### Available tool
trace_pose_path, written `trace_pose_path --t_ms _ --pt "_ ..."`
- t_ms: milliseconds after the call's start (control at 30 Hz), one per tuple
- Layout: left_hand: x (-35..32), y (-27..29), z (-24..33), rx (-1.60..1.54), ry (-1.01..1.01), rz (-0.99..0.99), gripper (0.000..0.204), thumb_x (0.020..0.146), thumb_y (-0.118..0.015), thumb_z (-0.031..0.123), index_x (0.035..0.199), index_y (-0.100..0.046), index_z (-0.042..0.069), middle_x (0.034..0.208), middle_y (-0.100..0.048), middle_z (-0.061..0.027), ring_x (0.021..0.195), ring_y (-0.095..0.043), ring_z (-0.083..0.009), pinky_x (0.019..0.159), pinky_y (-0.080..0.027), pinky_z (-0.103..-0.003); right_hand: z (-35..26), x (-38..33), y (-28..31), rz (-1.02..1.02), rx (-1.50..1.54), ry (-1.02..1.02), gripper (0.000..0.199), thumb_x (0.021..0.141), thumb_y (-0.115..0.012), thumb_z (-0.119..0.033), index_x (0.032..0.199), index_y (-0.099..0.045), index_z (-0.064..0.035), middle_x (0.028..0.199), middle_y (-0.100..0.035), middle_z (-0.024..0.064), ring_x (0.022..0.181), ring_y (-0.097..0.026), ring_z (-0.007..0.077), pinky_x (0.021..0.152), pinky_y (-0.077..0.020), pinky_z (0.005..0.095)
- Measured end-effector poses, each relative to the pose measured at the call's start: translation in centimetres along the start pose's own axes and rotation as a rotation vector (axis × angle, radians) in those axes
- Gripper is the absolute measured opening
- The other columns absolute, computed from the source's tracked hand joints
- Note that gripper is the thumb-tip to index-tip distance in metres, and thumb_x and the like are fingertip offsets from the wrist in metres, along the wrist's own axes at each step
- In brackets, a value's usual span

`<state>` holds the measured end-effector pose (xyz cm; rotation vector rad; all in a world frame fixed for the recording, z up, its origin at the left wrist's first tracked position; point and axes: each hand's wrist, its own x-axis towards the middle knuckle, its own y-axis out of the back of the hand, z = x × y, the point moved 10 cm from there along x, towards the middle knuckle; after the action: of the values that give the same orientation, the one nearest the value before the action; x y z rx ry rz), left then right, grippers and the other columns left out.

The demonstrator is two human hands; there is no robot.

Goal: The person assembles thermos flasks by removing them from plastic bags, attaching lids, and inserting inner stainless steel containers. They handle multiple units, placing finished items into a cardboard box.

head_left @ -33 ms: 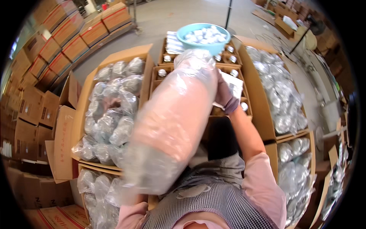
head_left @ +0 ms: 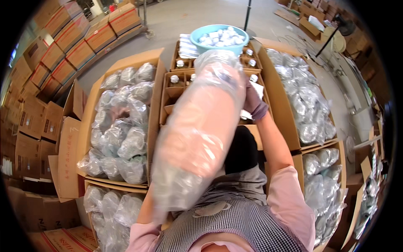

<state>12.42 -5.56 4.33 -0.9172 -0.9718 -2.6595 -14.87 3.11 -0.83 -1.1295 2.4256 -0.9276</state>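
Observation:
A big clear plastic bag (head_left: 193, 130) is held up slantwise in front of me. Through it shows a wide pinkish shape, whose kind I cannot make out. My right hand (head_left: 255, 102), in a greyish-purple glove, is closed at the bag's upper right side, its fingertips hidden behind the plastic. A white sheet (head_left: 257, 89) shows beside that hand. My left forearm (head_left: 145, 210) runs up behind the bag's lower end, and the left hand is hidden. Behind the bag stands a divided carton (head_left: 168, 94) with silver-capped bottles (head_left: 174, 80).
A light blue basin (head_left: 218, 47) of silvery-white caps sits on the far carton, beside a striped cloth (head_left: 187, 47). Open cartons of plastic-wrapped things flank me: left carton (head_left: 154, 84) and right carton (head_left: 282, 113). Stacked boxes (head_left: 73, 35) stand far left. A black pole (head_left: 247, 16) rises behind the basin.
The bag has shifted right and stands a little steeper. More of my left forearm shows beside its lower end. My right hand has moved slightly right in the picture, still at the bag.

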Motion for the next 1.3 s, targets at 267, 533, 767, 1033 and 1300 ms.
trace_pose_path --t_ms 267,533,767,1033,1300 --pt "0.6 -1.4 -8.8 -0.202 0.573 0.345 0.033 0.091 -0.062 0.002 0.124 -0.061 0.001 0.114 -0.066 -0.0107 0.097 -0.065 -0.0182 0.089 -0.053 -0.031 -1.6 -9.4 0.9 -0.009 -0.818 0.021 0.095 0.072 -0.087 -0.02 0.15 -0.034 -0.002 0.144 -0.049 0.0184 0.128 -0.052 0.0248 0.104 -0.0448 0.0353" --pt "-7.0 -11.2 4.0 0.119 0.115 0.099 0.075 0.069 -0.087 0.035 0.13 -0.058 0.004 0.149 -0.033 -0.0304 0.135 -0.038 -0.0492 0.109 -0.038 -0.054 6.3 -26.4 0.2 -0.032 -1.249 0.285 0.105 0.073 -0.083 -0.026 0.153 -0.022 0.0032 0.152 -0.035 0.0271 0.141 -0.035 0.0432 0.116 -0.0307 0.0467" --pt "-14.8 -15.0 4.1 0.246 0.11 -0.538 0.039 0.075 -0.068 0.015 0.114 -0.068 0.013 0.114 -0.065 -0.0064 0.108 -0.059 -0.0271 0.092 -0.049 -0.044 -7.0 -23.2 6.9 0.432 -0.946 0.482 0.035 0.091 -0.058 -0.003 0.125 -0.054 0.0014 0.124 -0.059 0.0168 0.117 -0.056 0.0279 0.102 -0.044 0.0372" --pt "-7.7 -8.8 -3.6 -0.607 0.58 -0.859 0.03 0.084 -0.078 0.019 0.111 -0.073 0.006 0.107 -0.073 -0.0086 0.1 -0.068 -0.0174 0.086 -0.055 -0.031 -8.3 -8.3 -1.3 0.148 -1.393 0.248 0.044 0.088 -0.067 -0.039 0.108 -0.071 0.0001 0.098 -0.071 0.0175 0.093 -0.067 0.0255 0.088 -0.0507 0.0347" --pt "5.0 -9.7 -23.5 0.289 0.501 -0.256 0.026 0.091 -0.065 0.028 0.107 -0.069 0.008 0.104 -0.068 -0.0142 0.104 -0.063 -0.032 0.091 -0.049 -0.041 -12.0 -14.8 1.0 0.36 -1.286 0.406 0.039 0.08 -0.066 -0.028 0.1 -0.069 0.0049 0.096 -0.067 0.0179 0.091 -0.064 0.0281 0.086 -0.049 0.038"
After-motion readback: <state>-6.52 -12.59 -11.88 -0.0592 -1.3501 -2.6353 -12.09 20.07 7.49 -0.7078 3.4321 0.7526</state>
